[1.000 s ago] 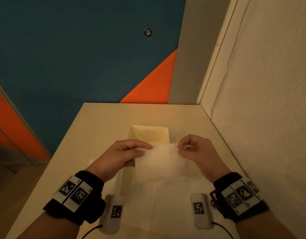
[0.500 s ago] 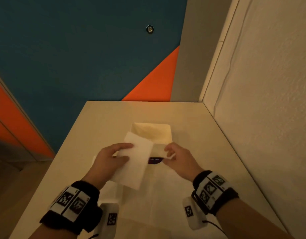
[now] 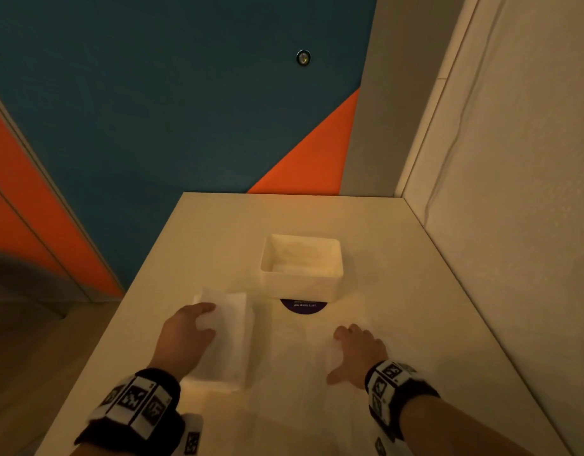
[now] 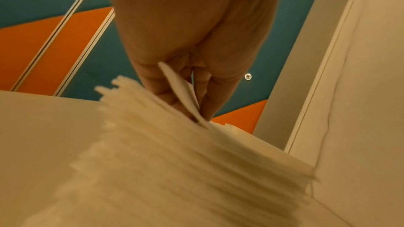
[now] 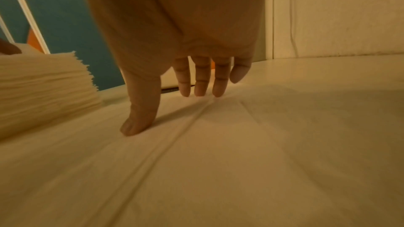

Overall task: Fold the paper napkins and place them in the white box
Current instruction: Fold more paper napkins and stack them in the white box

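**Napkin Folding Under Way, Box Barely Filled**

A thick stack of white paper napkins (image 3: 233, 337) is seen on the pale tabletop (image 3: 218, 232), near and to the left of the small white rectangular plastic box (image 3: 302, 286). The left hand (image 3: 185, 337) is laid on the stack's top, and in the left wrist view a single upturned napkin edge (image 4: 179, 91) is pinched between its fingers (image 4: 157, 84). The right hand (image 3: 358, 355) is spread flat, fingers straight and splayed, pressed onto one unfolded white napkin sheet (image 5: 218, 144) lying creased on the table in front of the person; nothing is gripped by it.

The task is judged to be at an early stage. Inside the box something pale and flat is made out, possibly folded napkins, though this cannot be told for certain. The open sheet is not yet folded, and the stack is left to be worked through.

Counted: one box, one stack whose sheets are too many and too blurred to number, one spread sheet, two hands. A dark purple round sticker (image 3: 303, 307) is partly covered by the box.
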